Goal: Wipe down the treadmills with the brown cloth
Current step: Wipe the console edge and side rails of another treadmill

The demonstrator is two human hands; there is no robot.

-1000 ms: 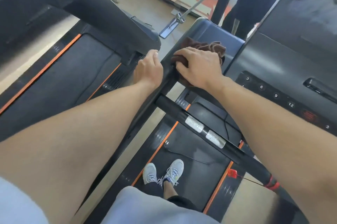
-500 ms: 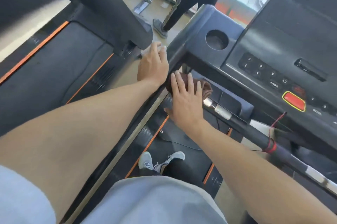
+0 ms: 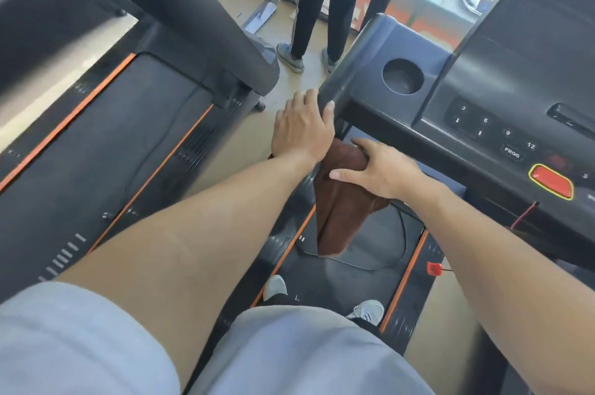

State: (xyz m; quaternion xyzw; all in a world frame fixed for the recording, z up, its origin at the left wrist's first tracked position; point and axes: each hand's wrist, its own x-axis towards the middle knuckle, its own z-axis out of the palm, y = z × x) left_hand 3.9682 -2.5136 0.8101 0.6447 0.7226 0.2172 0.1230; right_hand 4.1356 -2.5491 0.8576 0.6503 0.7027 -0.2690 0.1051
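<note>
While the person stands with both pale sneakers [image 3: 368, 311] on the black running belt [image 3: 363, 253] between its orange side stripes, a loose black cable [image 3: 401, 233] loops across the belt just ahead of the feet, and a step forward could snag it. A red clip [image 3: 433, 268] on a thin red cord sits at the belt's right edge; a tug from a leg or an arm could pull it free.

Above the belt's front end the right hand [image 3: 383, 172] pinches the brown terry cloth [image 3: 341, 201], thumb on its near side and fingers curled over its top, apparently round the handrail, though the rail itself is hidden. Most of the cloth hangs down in a long fold toward the belt. In my judgement that dangling tail is the main risk: only a small patch is pressed to the surface, so the wipe may miss much of it, and the tail could slip out of the grip or drop onto the cable.

Just beyond, the left hand [image 3: 301, 130] lies spread and flat against the left corner of the dark grey plastic console [image 3: 363, 85], bracing the body. A cup recess [image 3: 402, 76] sits farther in, and the red stop button [image 3: 551, 181] with the number keys [image 3: 486, 127] lies to the right; a careless sweep there could press one.

Farthest off, another person [image 3: 317, 8] in dark trousers stands with a flat floor mop [image 3: 262, 16] on the tan floor beside the neighbouring black treadmill [image 3: 138, 111], well apart from both hands.
</note>
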